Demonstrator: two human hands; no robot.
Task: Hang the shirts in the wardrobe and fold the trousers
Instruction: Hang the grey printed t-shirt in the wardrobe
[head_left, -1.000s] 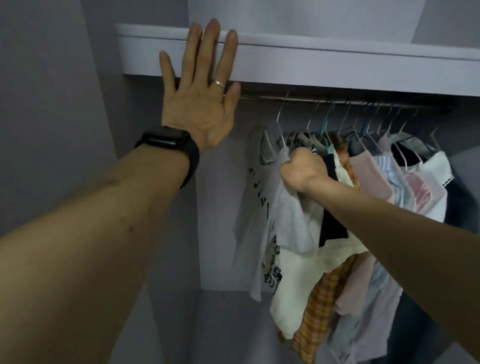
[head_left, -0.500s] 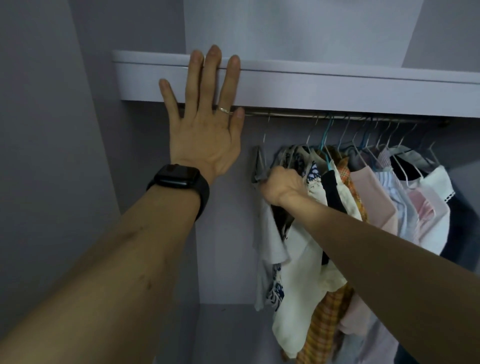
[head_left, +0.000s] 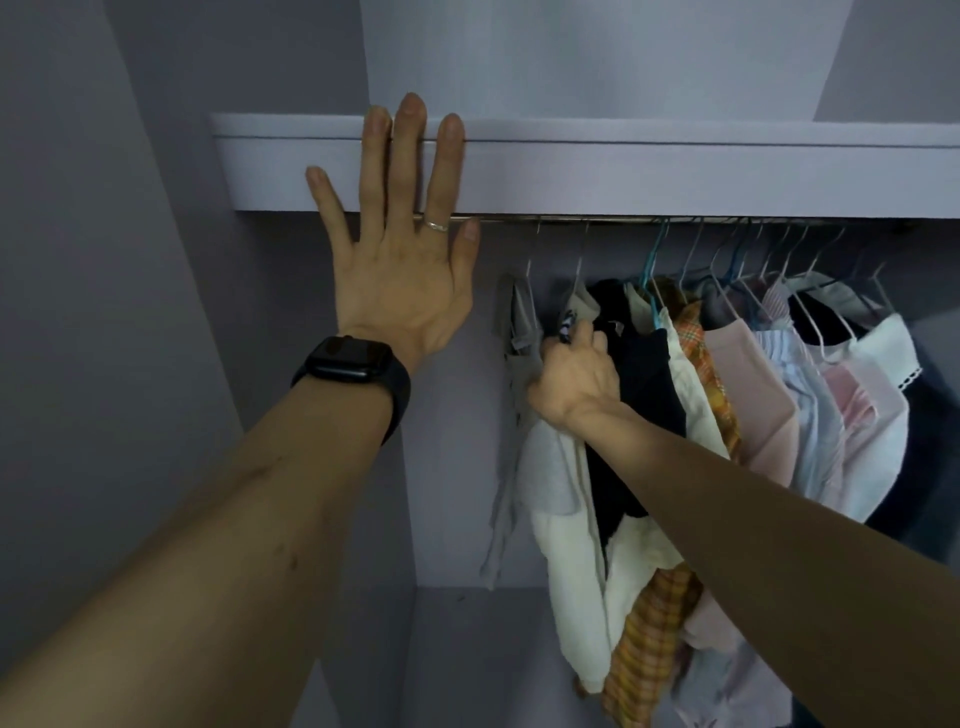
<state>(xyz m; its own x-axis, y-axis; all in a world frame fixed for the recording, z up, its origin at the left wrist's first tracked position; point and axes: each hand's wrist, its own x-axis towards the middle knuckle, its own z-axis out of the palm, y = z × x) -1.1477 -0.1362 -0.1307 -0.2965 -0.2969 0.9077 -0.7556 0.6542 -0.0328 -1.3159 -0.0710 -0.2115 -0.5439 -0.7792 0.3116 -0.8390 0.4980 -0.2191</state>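
Left hand (head_left: 400, 291): flat, fingers straight, on the shelf (head_left: 675, 176).
Right hand (head_left: 574, 376): clutching a shirt (head_left: 545, 467) near its collar.
Handling: light, limp — best taken by the hanger (head_left: 579, 260).

The view is dim and flat, with a cool grey-violet cast over the wardrobe (head_left: 156, 338) walls. The brightest surfaces are the front edge of the shelf (head_left: 675, 171) and the back of the left hand (head_left: 400, 280), so the light reaches in from the camera's side. Under the shelf a band of shadow dulls the rail (head_left: 597, 219), and the shirts (head_left: 769, 395) darken toward the right until the last ones go nearly black. A small glint sits on the ring (head_left: 435, 225). The right hand (head_left: 571, 379) looks soft and smeared, and the fabric detail around it is muddy. Wide-angle stretch swells the forearms (head_left: 234, 545) toward the lower corners and slants the shelf line.
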